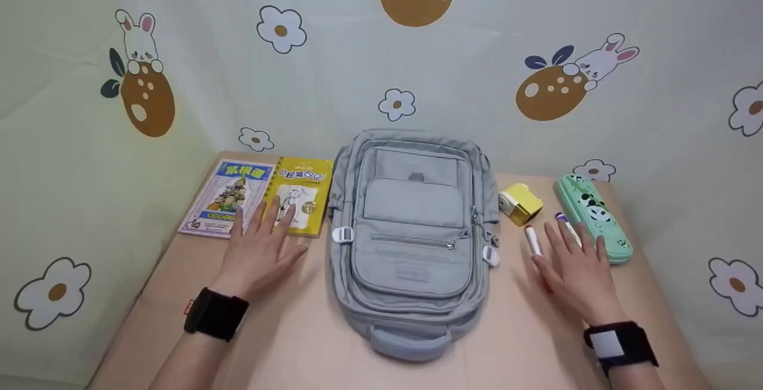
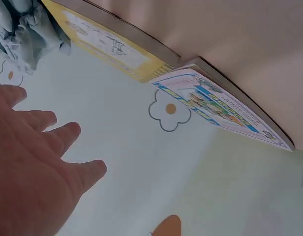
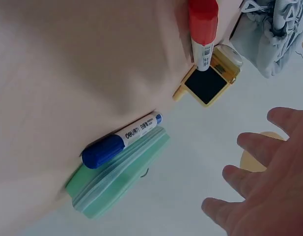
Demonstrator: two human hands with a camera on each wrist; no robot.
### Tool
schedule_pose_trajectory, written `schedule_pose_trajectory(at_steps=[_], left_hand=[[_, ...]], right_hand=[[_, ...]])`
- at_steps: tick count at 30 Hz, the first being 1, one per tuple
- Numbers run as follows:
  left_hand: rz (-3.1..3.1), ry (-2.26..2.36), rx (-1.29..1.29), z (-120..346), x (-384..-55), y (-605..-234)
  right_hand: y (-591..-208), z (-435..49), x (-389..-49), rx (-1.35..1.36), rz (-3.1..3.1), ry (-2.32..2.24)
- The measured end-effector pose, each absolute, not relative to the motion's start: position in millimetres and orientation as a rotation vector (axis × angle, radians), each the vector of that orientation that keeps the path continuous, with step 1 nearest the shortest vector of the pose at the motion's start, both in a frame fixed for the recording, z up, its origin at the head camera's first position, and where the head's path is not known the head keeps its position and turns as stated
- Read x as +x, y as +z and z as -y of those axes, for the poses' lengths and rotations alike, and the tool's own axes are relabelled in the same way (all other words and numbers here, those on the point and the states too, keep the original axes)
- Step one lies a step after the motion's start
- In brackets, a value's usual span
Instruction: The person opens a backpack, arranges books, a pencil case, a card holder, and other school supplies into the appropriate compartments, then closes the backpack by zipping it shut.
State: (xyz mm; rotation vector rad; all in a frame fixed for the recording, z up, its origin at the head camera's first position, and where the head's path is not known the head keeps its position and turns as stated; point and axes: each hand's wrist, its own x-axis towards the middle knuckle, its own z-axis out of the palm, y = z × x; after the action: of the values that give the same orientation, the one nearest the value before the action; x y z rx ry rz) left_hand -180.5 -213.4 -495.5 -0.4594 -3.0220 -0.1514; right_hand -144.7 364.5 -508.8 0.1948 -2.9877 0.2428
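A grey backpack (image 1: pixel 411 199) lies on the table between the hands, its padded top handle towards me. My left hand (image 1: pixel 259 253) hovers with spread fingers by the lower edges of a purple-bordered book (image 1: pixel 229 193) and a yellow book (image 1: pixel 307 187). On the other side, my right hand (image 1: pixel 581 276) holds nothing, its fingers extended above a red-capped marker (image 3: pixel 203 34) and a blue-capped marker (image 3: pixel 124 140). Just beyond are a mint-green pencil case (image 1: pixel 590 214) with pandas and a small yellow boxy object (image 1: pixel 521 203), dark-panelled in the right wrist view.
Behind and beside the light wooden table (image 1: pixel 286 342) hangs a pale cloth (image 1: pixel 334 74) printed with flowers and rabbits. White strap buckles (image 1: pixel 343 235) stick out at the backpack's sides. Both wrists wear black bands (image 1: pixel 217 313).
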Motion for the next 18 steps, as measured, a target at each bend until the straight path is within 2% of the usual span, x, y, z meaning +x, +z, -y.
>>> schedule_pose_trajectory(at_steps=[4,10,14,18], left_hand=[[2.943,-0.209,-0.679,178,-175,-474],[2.792,-0.188,-1.176,85,-168,-433],[2.788,-0.182,-1.444,24,-169,-429],[2.929,-0.211,-1.476,-27,-174,-438]], right_hand=[[-503,-351,-151,0.328,2.91,0.322],[-503,-325,-172,0.395,2.922,0.431],[-511,-314,-189,0.336,2.951,0.463],[-518,-306,-201,0.306,2.974,0.51]])
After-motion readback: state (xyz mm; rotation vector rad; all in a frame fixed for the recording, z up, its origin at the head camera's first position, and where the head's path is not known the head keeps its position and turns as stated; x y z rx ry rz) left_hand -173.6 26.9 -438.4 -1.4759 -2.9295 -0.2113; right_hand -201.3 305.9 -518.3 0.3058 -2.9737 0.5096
